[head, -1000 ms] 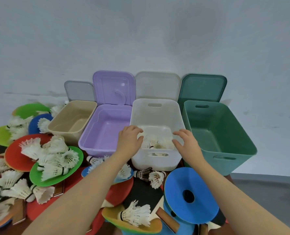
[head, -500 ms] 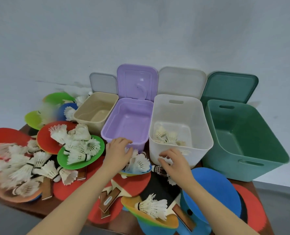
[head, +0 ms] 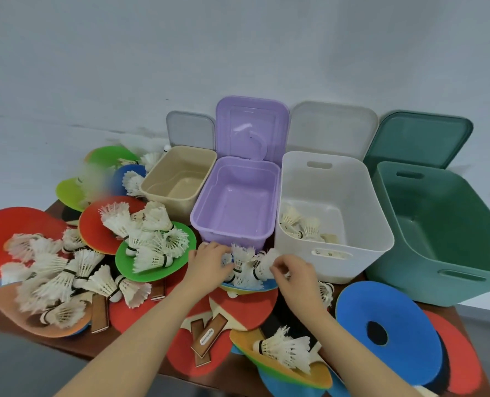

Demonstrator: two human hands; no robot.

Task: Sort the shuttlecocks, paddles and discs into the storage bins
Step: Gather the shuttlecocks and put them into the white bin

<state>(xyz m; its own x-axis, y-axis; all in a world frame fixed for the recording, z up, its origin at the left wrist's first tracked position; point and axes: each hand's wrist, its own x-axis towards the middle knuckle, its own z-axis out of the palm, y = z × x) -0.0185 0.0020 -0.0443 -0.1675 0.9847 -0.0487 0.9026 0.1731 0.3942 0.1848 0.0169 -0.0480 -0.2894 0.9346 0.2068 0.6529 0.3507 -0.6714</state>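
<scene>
Both hands, the left hand (head: 209,263) and right hand (head: 291,272), have dropped from the white bin (head: 352,253) and now grasp shuttlecocks (head: 245,265) for the next load.

The light is soft and even, quite bright, with no hard shadows and no strong glare on the wall (head: 238,47). The picture is a little soft everywhere. One patch near the green disc (head: 74,193) at the left is blurred. The wide lens bends and stretches things at the edges.
</scene>
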